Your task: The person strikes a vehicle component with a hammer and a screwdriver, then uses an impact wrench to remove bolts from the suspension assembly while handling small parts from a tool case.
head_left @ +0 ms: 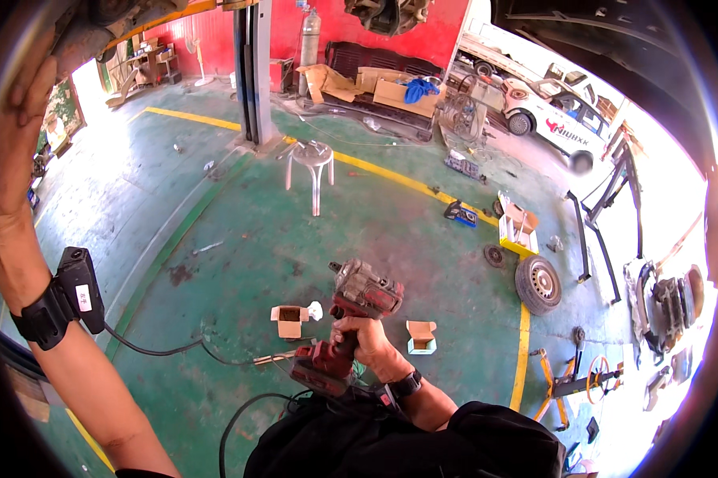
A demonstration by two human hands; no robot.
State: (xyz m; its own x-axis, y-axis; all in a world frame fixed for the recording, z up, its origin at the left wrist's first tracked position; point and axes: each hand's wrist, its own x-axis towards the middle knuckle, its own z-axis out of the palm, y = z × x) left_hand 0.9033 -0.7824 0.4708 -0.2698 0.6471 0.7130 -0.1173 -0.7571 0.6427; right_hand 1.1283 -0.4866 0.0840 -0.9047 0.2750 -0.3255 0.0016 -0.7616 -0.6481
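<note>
My right hand (363,338) is wrapped round the grip of a red and black cordless impact wrench (367,291). The tool is held low in front of my body, its worn grey nose tilted up and to the left. At the upper left, my left hand (20,119) is raised against the dark underside of a vehicle (72,32). Its fingers are bent together there, and what they hold is hidden in shadow. A black device (80,291) is strapped on my left wrist, with a cable running from it.
On the green floor are an open carton (289,321), a smaller box (422,338) and a stool (311,155). To the right lie a wheel (538,284) and a yellow-legged stand (566,386). A lift post (255,80) rises ahead; a white car (558,119) stands beyond.
</note>
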